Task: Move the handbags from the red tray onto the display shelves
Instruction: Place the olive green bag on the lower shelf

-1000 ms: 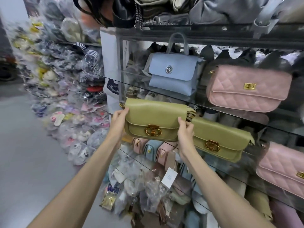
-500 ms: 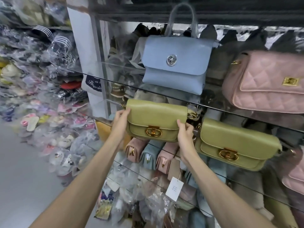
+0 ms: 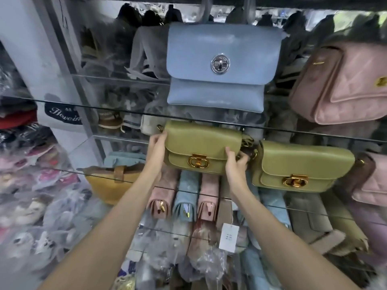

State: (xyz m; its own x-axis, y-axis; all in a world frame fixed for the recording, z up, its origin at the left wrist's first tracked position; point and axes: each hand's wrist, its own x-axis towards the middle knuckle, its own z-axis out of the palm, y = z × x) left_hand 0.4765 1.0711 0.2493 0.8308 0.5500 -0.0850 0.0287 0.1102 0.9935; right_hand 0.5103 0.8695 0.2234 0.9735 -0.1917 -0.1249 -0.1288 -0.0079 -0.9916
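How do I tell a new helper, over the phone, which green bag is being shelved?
Find the glass shelf carrying the blue bag. Directly beneath that bag is a green bag with a gold clasp, gripped at its ends by the left hand and right hand. Its twin to the right looks the same, but nobody touches it.

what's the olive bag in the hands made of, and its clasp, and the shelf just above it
The olive bag looks like smooth leather or faux leather, with a soft sheen and fine grain; I cannot tell which. Its clasp seems to be polished gold-toned metal, judging by the bright highlights. The shelf is likely clear glass: it is see-through with a dark edge.
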